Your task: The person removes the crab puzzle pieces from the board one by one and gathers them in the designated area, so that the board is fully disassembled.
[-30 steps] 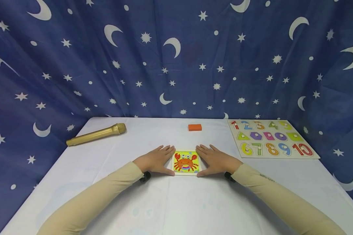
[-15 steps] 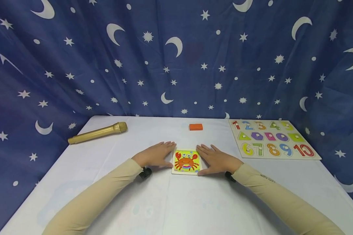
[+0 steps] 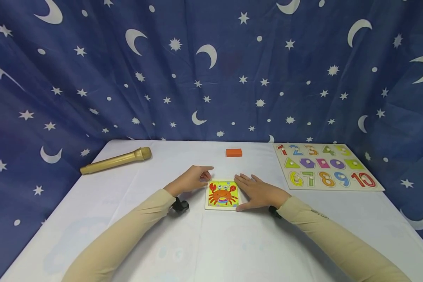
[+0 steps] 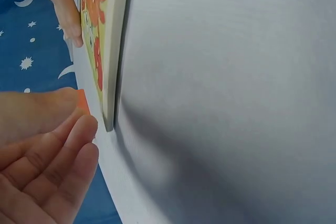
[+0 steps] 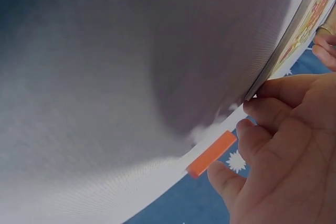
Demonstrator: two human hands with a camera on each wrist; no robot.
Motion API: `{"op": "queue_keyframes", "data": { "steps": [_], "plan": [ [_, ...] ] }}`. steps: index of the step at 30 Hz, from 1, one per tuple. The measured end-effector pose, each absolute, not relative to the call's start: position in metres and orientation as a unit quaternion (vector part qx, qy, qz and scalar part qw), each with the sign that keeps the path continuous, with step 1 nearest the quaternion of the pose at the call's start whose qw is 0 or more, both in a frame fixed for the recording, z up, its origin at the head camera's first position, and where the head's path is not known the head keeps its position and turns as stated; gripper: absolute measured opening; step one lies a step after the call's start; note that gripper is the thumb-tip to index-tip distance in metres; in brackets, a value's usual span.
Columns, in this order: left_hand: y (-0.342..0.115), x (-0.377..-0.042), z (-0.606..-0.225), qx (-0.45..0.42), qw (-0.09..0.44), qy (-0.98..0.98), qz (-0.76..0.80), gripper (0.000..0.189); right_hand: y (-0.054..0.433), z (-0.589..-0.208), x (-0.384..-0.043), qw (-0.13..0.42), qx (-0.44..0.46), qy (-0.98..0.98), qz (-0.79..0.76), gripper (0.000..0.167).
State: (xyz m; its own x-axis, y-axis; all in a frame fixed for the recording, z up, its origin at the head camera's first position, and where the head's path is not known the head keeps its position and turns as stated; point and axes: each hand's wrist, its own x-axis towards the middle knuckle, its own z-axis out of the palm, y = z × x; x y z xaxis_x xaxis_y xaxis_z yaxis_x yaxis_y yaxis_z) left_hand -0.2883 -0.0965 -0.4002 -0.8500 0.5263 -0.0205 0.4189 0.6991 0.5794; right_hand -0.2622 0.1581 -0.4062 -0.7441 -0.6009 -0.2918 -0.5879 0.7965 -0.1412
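Note:
A square crab puzzle [image 3: 223, 194] in a pale wooden frame lies flat on the white table, between both hands. My right hand [image 3: 259, 194] rests along its right side with fingers straight; in the right wrist view, fingertips [image 5: 257, 107] meet the frame's corner. Over the puzzle's upper left corner, my left hand [image 3: 190, 180] is raised a little, its index finger pointing right and the others loosely bent. The left wrist view shows its thumb and fingers [image 4: 81, 129] beside the frame's corner [image 4: 109, 121], holding nothing.
An orange block [image 3: 234, 152] lies behind the puzzle. To the back left is a gold microphone [image 3: 116, 160]. A wooden board of numbers and shapes [image 3: 283, 172] lies at the back right. A blue curtain [image 3: 229, 70] with moons and stars hangs behind the white table [image 3: 211, 243].
My left hand has come off the puzzle's left side, turned and moved up to its upper left corner, with the fingers bending. The right hand stays in place.

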Motion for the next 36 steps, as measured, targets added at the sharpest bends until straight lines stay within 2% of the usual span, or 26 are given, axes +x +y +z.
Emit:
{"op": "queue_keyframes", "data": {
  "steps": [25,36],
  "plan": [
    [-0.085,-0.295,-0.405,0.284,0.106,0.921,0.244,0.058,0.157,-0.405,-0.261,0.169,-0.308,0.936,-0.019,0.105],
    [-0.078,-0.300,-0.405,0.271,0.114,0.925,0.240,0.064,0.156,-0.404,-0.262,0.175,-0.304,0.937,-0.012,0.106]
  ]
}}
